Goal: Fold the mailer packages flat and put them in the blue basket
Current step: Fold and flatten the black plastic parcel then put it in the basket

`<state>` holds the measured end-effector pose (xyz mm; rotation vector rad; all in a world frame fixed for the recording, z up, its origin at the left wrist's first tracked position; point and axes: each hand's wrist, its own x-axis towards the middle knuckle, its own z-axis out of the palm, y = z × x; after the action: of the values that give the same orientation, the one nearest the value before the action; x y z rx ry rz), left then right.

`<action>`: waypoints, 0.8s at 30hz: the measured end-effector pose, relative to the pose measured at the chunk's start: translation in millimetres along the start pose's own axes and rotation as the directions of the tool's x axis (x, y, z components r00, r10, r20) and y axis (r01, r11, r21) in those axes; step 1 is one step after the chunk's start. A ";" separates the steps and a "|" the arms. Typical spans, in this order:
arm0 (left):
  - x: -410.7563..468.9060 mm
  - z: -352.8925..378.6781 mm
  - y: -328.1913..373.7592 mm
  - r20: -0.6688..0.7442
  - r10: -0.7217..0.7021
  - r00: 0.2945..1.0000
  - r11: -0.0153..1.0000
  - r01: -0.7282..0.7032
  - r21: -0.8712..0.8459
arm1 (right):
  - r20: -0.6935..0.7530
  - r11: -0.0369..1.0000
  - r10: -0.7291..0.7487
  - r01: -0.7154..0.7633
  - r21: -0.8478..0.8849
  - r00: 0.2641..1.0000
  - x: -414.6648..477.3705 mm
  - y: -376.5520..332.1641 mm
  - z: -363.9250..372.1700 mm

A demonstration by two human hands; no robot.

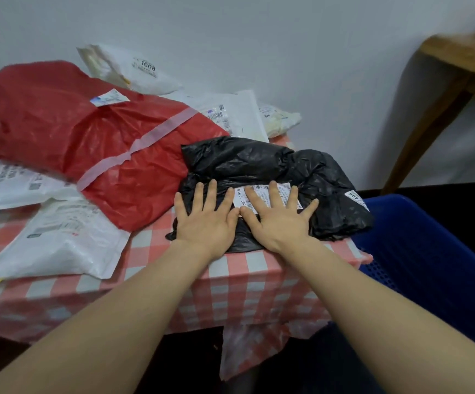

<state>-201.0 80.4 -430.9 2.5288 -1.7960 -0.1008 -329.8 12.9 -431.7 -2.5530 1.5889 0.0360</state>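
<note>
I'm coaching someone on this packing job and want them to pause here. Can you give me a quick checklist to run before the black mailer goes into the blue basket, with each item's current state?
1. Both hands flat on the black mailer: ok; left hand and right hand press it with straight fingers.
2. Mailer folded flat: not ok; its far side looks puffed and crumpled.
3. Mailer fully on the checked tablecloth: ok, near the right corner.
4. Blue basket within reach: ok, beside the table on the right.
5. Basket has room: cannot tell; its inside is mostly out of view.
6. Red mailer clear of the fold: not ok; it touches the black one.
</note>
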 end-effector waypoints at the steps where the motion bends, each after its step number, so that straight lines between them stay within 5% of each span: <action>1: 0.8 -1.4 0.4 0.026 -0.001 1.000 1.000 0.001 -0.009 | 0.004 1.000 0.000 0.000 -0.004 1.000 0.0 -0.1 -0.7; 4: 1.9 -7.6 0.1 0.049 0.000 0.999 0.998 0.003 -0.066 | 0.032 1.000 -0.003 0.003 0.011 0.999 -0.4 -1.2 -4.1; 8: -6.0 -18.3 -5.9 -0.250 -0.039 0.967 0.984 -0.006 -0.176 | -0.005 0.978 -0.007 0.007 0.209 1.000 -6.3 4.6 -19.7; 13: -9.2 -38.1 -19.8 -0.384 0.025 0.923 0.965 -0.122 -0.230 | -0.089 0.977 -0.036 0.054 0.208 0.995 -24.8 6.9 -30.4; 15: -10.7 -51.8 -27.1 -0.432 -0.018 0.902 0.987 -0.053 -0.154 | -0.151 0.976 -0.050 0.081 0.202 0.987 -27.8 6.1 -35.5; 18: -21.7 -59.3 -22.1 -0.423 -0.056 0.904 0.989 0.108 0.101 | -0.259 0.980 -0.053 0.100 0.170 0.964 -28.2 7.3 -42.4; 22: -26.0 -41.6 28.7 -0.401 0.186 0.897 0.976 -0.121 0.181 | -0.335 0.997 0.028 -0.001 0.081 0.942 -28.7 24.5 -43.8; 24: -20.6 -30.2 50.6 -0.254 0.203 0.946 0.976 -0.173 0.135 | -0.277 0.998 0.063 -0.054 0.039 0.959 -30.4 36.7 -37.2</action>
<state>-253.0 83.0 -396.7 2.2853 -1.9643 0.3379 -378.0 19.3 -395.8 -2.5779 1.7415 -0.3557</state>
